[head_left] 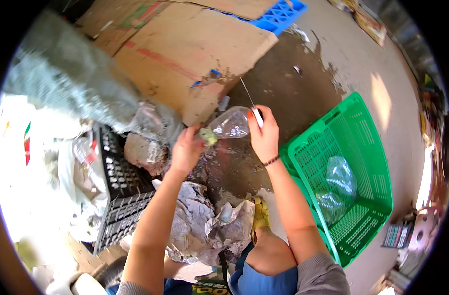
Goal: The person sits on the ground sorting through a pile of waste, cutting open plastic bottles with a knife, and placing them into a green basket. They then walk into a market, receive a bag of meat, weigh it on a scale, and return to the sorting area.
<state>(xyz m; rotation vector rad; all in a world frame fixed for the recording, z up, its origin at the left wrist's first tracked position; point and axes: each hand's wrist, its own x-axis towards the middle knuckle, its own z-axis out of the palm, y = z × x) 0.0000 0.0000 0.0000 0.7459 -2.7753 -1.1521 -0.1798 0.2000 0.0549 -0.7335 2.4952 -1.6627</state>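
Between my hands lies a clear plastic bottle [233,122], tilted, with a crumpled yellow-green piece [209,137] at its left end. My left hand [186,151] is closed around that left end, its fingertips partly hidden. In my right hand [265,133] is a knife [258,117] with a white handle, its thin blade pointing up and away from me. The fingers of this hand are close to the right end of the bottle; whether they touch it I cannot tell. Crumpled, stained paper or sheeting [204,223] is spread below my hands, near my knees.
A green crate [371,172] with clear plastic bottles [341,176] stands at right. On the left are a black crate [120,167], whitish plastic waste and a grey-green woven sack [81,73]. Flattened cardboard [195,42] and a blue pallet [278,17] lie beyond the wet, dirty floor.
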